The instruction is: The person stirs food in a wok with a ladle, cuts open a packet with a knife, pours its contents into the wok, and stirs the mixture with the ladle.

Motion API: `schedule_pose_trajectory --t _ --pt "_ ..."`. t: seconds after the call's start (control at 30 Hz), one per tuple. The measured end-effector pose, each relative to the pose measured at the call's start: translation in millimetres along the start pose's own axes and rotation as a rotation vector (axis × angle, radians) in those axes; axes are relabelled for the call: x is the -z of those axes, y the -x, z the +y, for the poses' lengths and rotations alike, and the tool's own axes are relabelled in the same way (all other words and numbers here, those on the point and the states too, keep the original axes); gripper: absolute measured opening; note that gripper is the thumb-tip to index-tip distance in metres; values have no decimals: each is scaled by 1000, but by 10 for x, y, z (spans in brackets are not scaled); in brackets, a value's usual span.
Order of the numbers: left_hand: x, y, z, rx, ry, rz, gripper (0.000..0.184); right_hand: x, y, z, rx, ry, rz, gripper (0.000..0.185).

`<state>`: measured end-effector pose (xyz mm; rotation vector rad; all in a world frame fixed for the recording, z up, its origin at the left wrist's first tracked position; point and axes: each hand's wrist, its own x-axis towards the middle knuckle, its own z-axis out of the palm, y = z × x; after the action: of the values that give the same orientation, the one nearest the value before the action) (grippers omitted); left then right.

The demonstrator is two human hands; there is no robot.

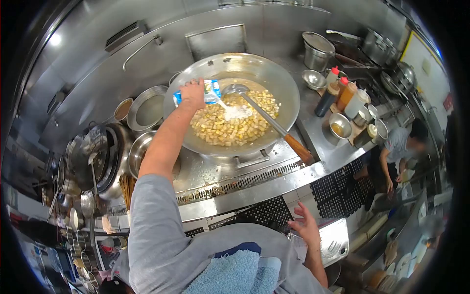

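Observation:
My left hand (pixel 192 94) grips a blue-and-white packet (pixel 211 91), tipped over a huge metal wok (pixel 289 93). White powder (pixel 237 112) streams from the packet and lies heaped on pale yellow diced food (pixel 220 132) inside the wok. A long ladle (pixel 264 113) with a wooden handle rests across the wok's right side, its bowl in the food and its handle over the counter edge. Down by my body, my right hand (pixel 304 224) is open with fingers apart, holding nothing, beside a shiny metal tray or lid (pixel 335 240).
Squeeze bottles (pixel 346 95) and small metal bowls (pixel 340 126) stand on the right counter. Left of the wok are a metal basin (pixel 147 109), another bowl (pixel 140 153) and stacked woks (pixel 105 152). A co-worker (pixel 399 147) is low at the right, near black floor mats (pixel 338 191).

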<state>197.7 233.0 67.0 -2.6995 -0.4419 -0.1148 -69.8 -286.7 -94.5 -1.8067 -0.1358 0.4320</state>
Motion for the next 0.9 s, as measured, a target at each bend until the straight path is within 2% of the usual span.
schedule_pose_trajectory --t 0.1,0.3,0.9 --pt "55 -49 48 -21 -107 26 98 125 14 -90 -10 -7 70 86" --pt "157 -125 134 -80 -286 127 104 207 -4 -54 41 2 73 83" --pt "620 -228 332 -240 -443 250 94 369 -151 4 -55 -5 17 84"
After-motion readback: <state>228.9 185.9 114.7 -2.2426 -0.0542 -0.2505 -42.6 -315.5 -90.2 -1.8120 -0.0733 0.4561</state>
